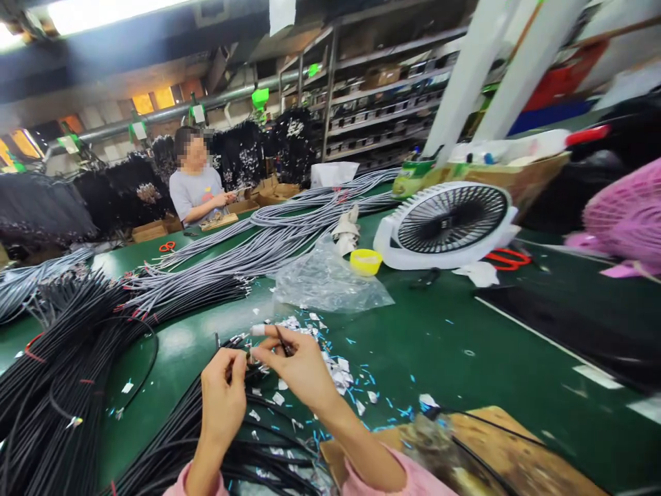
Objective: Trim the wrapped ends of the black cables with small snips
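Note:
My left hand [223, 398] and my right hand [295, 364] meet low in the middle of the view, above a bundle of black cables [170, 441]. The left fingers pinch the end of a thin black cable [238, 340]. The right fingers are closed on a thin dark tool [281, 340], with a taped fingertip pointing left. Small white and blue scraps [338, 375] litter the green table [454, 344] just beyond my hands.
Large bundles of black cables [62, 365] lie at left, grey cables [268, 241] run up the middle. A clear plastic bag [325, 282], yellow cup [365, 261], white fan [448, 224], red scissors [509, 258] and a cardboard piece [496, 448] surround me. A co-worker [199, 182] sits far left.

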Tool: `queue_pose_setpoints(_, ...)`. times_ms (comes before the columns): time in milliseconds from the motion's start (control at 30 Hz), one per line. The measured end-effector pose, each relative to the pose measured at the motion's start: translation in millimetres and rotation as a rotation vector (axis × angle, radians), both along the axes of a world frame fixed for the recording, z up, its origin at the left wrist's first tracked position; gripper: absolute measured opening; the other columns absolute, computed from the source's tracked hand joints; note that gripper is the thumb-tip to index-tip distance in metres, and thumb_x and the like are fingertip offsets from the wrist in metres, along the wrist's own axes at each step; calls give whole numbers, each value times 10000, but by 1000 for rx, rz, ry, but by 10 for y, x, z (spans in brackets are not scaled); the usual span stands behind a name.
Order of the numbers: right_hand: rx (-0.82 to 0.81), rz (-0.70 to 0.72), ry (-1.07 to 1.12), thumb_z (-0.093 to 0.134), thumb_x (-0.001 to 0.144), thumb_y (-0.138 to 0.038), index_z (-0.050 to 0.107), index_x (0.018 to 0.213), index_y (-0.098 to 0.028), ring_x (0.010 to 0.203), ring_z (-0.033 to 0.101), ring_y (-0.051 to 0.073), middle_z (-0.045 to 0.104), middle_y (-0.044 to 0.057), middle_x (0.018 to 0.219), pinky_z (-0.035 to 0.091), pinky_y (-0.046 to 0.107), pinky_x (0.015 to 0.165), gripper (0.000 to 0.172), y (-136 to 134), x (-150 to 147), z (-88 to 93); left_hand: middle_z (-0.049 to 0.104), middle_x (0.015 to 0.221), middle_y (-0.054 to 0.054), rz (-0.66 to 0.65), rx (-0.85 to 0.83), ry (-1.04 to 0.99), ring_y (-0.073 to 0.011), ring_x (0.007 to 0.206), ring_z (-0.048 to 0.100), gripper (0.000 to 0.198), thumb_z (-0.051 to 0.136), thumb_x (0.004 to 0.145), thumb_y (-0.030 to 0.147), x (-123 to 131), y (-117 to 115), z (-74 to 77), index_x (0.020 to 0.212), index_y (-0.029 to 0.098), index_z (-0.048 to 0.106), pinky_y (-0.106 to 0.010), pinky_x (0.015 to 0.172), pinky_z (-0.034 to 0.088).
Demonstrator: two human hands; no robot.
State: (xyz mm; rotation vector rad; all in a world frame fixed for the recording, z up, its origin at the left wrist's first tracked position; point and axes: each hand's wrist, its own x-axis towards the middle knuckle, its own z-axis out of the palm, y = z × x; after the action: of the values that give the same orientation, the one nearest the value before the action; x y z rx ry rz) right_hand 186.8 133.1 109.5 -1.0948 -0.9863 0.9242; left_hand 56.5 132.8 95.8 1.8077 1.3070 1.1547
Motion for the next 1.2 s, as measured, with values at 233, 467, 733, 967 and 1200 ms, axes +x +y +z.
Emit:
queue_pose_setpoints(233,42,-180,44,683,596,-315,698,835,-137,468,448,112,627,-3,598,370,243,456,298,36,191,1,562,565,-14,-114,-245,244,-133,447,516,402,346,872,362,-133,96,-40,707,134,634,-211,398,370)
queue_pose_setpoints(467,65,-162,-23,625,611,-353,697,734,-149,579,568,184,658,45,647,459,283,531,249,79,183,13,623,728,-22,-294,-226,597,-202,702,558,165,731,589,98,-209,104,-89,730,182,713,-306,675,417)
queue_pose_setpoints(733,84,-79,-157,568,664,-370,655,692,-158,480,505,149,597,20,576,410,246,443,232,60,138,-6,602,903,-56,-425,-133,601,-225,894,540,147,623,723,56,138,-50,-253,811,168,654,-333,819,414)
queue_pose_setpoints(967,127,-59,-276,410,835,-494,499,565,-198,369,383,104,448,-32,457,321,221,373,411,-2,137,12,580,751,-25,-204,-33,259,-170,711,560,146,470,809,71,117,6,-222,768,175,564,-279,703,451)
queue_pose_setpoints(1200,202,18,-454,406,863,-512,459,495,-223,360,410,128,422,-39,398,323,240,391,471,-64,96,45,576,799,-50,125,4,-131,-154,716,568,190,482,841,320,-16,138,-98,846,146,556,-238,643,457)
